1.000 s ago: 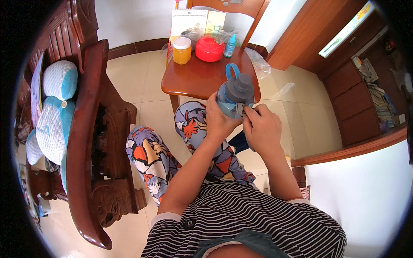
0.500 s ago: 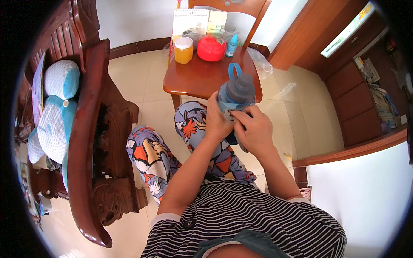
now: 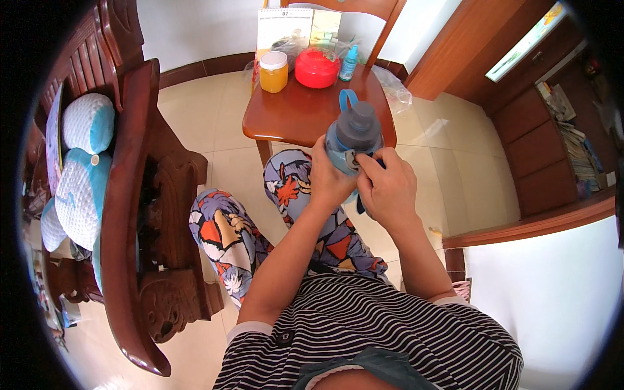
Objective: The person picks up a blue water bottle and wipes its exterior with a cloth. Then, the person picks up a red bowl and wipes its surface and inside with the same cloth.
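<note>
A translucent blue water bottle [image 3: 333,144] with a dark grey lid [image 3: 359,123] and a blue carry loop [image 3: 348,99] is held upright, leaning slightly, above my knees. My left hand [image 3: 330,179] wraps around its left side and supports it from below. Bent over the bottle's front, my right hand [image 3: 389,185] pinches with thumb and forefinger at a small grey fitting [image 3: 351,159] on its side. A dark strap-like piece shows beside those fingers; its shape is partly hidden.
Just ahead stands a brown wooden chair [image 3: 286,120]. On its seat are a yellow jar with a white lid [image 3: 273,73], a round red container [image 3: 317,67], a blue spray bottle [image 3: 348,64] and a desk calendar [image 3: 284,29]. A carved wooden bench [image 3: 127,214] with cushions [image 3: 81,195] is at left.
The bottle and both hands have shifted slightly. My right fingers have moved up against the grey fitting, which now shows more plainly. My left hand keeps its hold.
</note>
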### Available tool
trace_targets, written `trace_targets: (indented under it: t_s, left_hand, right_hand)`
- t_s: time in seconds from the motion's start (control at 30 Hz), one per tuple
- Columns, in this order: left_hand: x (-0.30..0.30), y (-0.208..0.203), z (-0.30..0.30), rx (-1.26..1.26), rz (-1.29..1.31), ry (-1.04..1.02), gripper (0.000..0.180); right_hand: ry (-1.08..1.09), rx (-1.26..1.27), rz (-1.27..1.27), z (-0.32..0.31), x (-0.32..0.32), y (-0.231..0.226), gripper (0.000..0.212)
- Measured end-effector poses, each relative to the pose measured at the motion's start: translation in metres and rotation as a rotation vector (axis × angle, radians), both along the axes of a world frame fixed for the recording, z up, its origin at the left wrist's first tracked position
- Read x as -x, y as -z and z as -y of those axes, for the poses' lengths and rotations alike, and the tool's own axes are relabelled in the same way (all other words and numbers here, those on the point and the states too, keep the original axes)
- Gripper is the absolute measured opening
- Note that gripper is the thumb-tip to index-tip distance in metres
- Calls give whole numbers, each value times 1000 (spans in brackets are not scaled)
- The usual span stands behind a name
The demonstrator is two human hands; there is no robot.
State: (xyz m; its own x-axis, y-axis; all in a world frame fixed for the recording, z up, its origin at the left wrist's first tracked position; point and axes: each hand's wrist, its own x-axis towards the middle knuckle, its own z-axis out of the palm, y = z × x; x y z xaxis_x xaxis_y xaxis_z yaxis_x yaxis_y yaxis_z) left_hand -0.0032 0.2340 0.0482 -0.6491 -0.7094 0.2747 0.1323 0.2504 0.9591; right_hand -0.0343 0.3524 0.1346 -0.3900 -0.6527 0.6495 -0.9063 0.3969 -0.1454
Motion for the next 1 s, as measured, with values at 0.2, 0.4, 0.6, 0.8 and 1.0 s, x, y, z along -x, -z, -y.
trace_targets:
  t_s: [0.2,0.4,0.6,0.8,1.0]
  left_hand:
    - [-9,-9,4,50,49,88,103]
    - [-12,-2,7,94,37,137,107]
    - [-8,3,6,118,59,65,106]
    - [-7,-9,2,62,48,78,105]
    - [-8,-9,4,137,110,97,107]
  right_hand:
    - [119,-10,148,-20,21,-5,23]
    - [144,22,203,-23,45,-4,23]
    - [52,-2,75,-18,25,-6,21]
    - [91,15,170,-18,25,-1,21]
    - [196,66,168,-17,34,8,21]
